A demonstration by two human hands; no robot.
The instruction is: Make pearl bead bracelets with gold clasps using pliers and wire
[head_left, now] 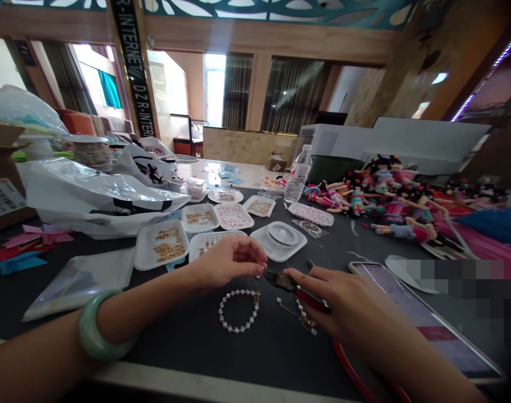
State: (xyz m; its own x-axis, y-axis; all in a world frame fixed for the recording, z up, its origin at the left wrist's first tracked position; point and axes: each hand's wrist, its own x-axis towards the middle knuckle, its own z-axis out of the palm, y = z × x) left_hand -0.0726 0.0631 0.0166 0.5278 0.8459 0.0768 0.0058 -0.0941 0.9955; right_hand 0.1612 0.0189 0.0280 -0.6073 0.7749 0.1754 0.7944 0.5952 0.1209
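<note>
The thumb and fingertips of my left hand [232, 260] pinch a small pinkish bead [258, 275]. Just below, a beaded bracelet [220, 318] of silvery-white beads forms a ring; whether it joins the pinched bead cannot be made out. My right hand [343, 302] is wrapped round red-handled pliers [282, 281], whose dark jaws point left, close to that bead. A second beaded strand [301, 310] with a gold-coloured chain lies under my right hand, partly hidden by it. A green bangle [91, 330] circles my left wrist.
Beyond my hands stand white trays of gold pieces [165, 246] and pink beads [233, 215], plus a lidded tray [280, 240]. A phone [427, 319] lies right. Farther back are a water bottle [298, 174], several dolls [389, 196] and a plastic bag [91, 196].
</note>
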